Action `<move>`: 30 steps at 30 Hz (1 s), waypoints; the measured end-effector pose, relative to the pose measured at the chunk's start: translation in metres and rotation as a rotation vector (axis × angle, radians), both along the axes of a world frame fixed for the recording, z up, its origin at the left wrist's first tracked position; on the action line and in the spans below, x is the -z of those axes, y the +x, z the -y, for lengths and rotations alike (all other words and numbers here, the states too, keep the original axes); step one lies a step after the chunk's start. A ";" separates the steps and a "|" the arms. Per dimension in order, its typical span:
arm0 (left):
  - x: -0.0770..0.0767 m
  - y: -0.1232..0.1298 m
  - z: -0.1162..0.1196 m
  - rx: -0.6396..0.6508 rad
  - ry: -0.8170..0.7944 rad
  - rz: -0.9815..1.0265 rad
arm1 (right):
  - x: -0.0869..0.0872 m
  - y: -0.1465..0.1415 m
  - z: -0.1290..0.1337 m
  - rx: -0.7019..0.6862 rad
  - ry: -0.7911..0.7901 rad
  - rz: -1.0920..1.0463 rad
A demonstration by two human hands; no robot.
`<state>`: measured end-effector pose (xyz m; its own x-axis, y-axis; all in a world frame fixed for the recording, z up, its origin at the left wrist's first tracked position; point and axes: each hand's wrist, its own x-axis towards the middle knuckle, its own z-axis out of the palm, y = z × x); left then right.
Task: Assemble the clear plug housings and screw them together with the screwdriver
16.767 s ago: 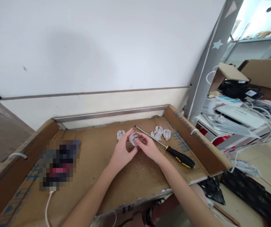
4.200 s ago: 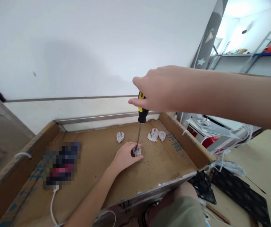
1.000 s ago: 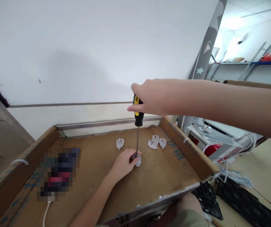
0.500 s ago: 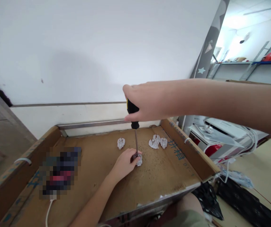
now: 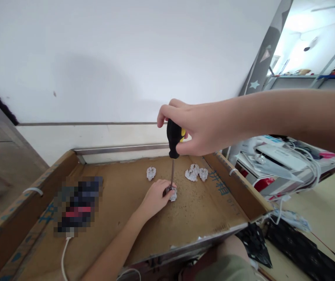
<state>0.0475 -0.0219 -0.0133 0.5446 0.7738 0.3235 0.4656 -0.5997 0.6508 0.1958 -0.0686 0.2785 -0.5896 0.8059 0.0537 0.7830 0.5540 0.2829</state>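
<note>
Left hand (image 5: 155, 194) is pressing around a clear plastic plug (image 5: 173, 196) on the cardboard tray (image 5: 214, 210); right hand (image 5: 204, 134) is closing on a black-and-yellow screwdriver (image 5: 174, 138), holding it upright with its shaft entering the plug. Housing is judged light, stiff, possibly brittle; best held by its body. Further clear plugs (image 5: 192, 174) are lying beyond the held plug, white cables (image 5: 314, 168) far right of it.

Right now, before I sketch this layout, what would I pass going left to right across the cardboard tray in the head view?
Left cardboard wall → blurred dark object → lone clear plug → clear plug under the screwdriver → cluster of clear plugs → right cardboard wall
</note>
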 end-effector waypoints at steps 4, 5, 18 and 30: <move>0.001 0.000 0.000 0.016 0.006 0.011 | 0.000 -0.001 0.005 0.032 0.131 0.008; 0.001 0.000 0.000 0.014 0.009 0.013 | 0.000 -0.002 0.007 0.041 0.175 0.020; 0.001 0.000 0.000 -0.039 0.014 0.010 | -0.008 0.000 0.007 0.124 0.019 0.046; -0.003 0.000 0.002 0.007 0.048 -0.013 | -0.010 0.008 0.011 0.224 -0.037 0.025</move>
